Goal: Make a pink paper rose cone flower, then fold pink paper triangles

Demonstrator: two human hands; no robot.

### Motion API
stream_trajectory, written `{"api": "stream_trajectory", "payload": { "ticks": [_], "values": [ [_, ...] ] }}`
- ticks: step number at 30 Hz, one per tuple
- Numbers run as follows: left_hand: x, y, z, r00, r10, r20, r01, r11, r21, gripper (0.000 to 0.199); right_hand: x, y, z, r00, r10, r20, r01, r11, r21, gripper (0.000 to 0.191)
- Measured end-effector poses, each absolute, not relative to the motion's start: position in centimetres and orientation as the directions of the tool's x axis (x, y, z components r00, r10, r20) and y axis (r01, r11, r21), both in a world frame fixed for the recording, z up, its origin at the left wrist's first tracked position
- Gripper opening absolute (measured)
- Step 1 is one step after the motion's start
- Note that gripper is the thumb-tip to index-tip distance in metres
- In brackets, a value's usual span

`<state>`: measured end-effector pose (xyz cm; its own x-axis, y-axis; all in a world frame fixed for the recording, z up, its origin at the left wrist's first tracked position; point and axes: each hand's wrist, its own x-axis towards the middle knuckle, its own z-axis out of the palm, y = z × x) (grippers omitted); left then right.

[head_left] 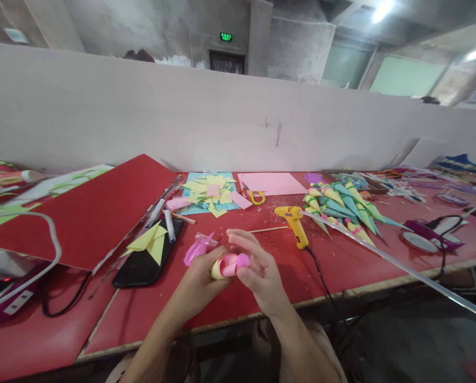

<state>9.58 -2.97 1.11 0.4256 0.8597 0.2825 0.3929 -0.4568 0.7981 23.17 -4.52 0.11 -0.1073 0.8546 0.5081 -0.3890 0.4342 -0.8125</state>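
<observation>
Paper roll (226, 266), yellow outside and pink within, is just below the centre of the frame, above the near edge of the red table (357, 271). At left, a red board (102, 213) slants up toward the middle; right of its lower corner lies a black phone-like slab (142, 270) with folded yellow paper (153, 244) on it. Next comes a crumpled pink plastic wrapper (200, 249), just beyond the left hand (203, 274), which is curled firmly round the roll. The roll's mouth faces the camera, turned slightly right; its long axis seems to run away from the viewer into that grip, the far end hidden. A pink pompom (243, 260) sits at the mouth's right side. The right hand (259, 268) is wide, fingers parted from the thumb; I cannot tell whether the thumb touches the pompom. Farther right lie a yellow glue gun (297, 227) and, beyond it, a pile of decorated paper cones (343, 205)
</observation>
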Motion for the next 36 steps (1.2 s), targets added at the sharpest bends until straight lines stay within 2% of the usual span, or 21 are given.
{"api": "stream_trajectory", "payload": {
  "ticks": [3, 7, 10, 14, 15, 19, 23, 28, 32, 36],
  "values": [
    [9.5, -3.0, 1.1, 0.428, 0.850, 0.306, 0.387, -0.478, 0.789, 0.009, 23.2, -4.6, 0.1, -0.153, 0.856, 0.495, -0.366, 0.416, -0.833, 0.022],
    [9.4, -2.9, 1.1, 0.421, 0.854, 0.305, 0.415, -0.481, 0.773, 0.011, 23.2, -4.5, 0.0, -0.135, 0.849, 0.511, -0.372, 0.435, -0.820, 0.033],
    [9.4, -2.9, 1.1, 0.435, 0.844, 0.313, 0.403, -0.494, 0.770, 0.010, 23.3, -4.4, -0.1, -0.148, 0.849, 0.507, -0.352, 0.434, -0.829, 0.026],
    [9.2, -2.8, 0.9, 0.416, 0.861, 0.294, 0.432, -0.471, 0.769, 0.007, 23.5, -4.3, 0.0, -0.167, 0.836, 0.523, -0.410, 0.424, -0.808, 0.046],
    [9.2, -2.8, 0.8, 0.415, 0.864, 0.286, 0.435, -0.464, 0.771, 0.006, 23.5, -4.3, 0.0, -0.173, 0.833, 0.526, -0.418, 0.422, -0.805, 0.046],
    [9.1, -2.8, 0.8, 0.434, 0.860, 0.269, 0.423, -0.458, 0.781, 0.010, 23.4, -4.3, 0.0, -0.157, 0.851, 0.502, -0.378, 0.418, -0.826, 0.024],
    [9.2, -2.8, 0.8, 0.445, 0.855, 0.267, 0.412, -0.460, 0.786, 0.012, 23.3, -4.3, -0.2, -0.140, 0.858, 0.494, -0.402, 0.406, -0.821, 0.034],
    [9.2, -2.7, 0.6, 0.397, 0.873, 0.283, 0.510, -0.466, 0.723, 0.015, 23.0, -4.1, -0.1, -0.035, 0.885, 0.463, -0.314, 0.430, -0.846, 0.012],
    [9.2, -2.7, 0.6, 0.359, 0.882, 0.306, 0.576, -0.468, 0.671, 0.019, 22.8, -3.9, -0.4, 0.081, 0.933, 0.350, -0.304, 0.357, -0.883, 0.015],
    [8.9, -2.6, 0.7, 0.402, 0.868, 0.292, 0.577, -0.487, 0.655, 0.023, 23.0, -3.6, -1.0, 0.039, 0.946, 0.323, -0.381, 0.313, -0.870, 0.026]
  ]
}}
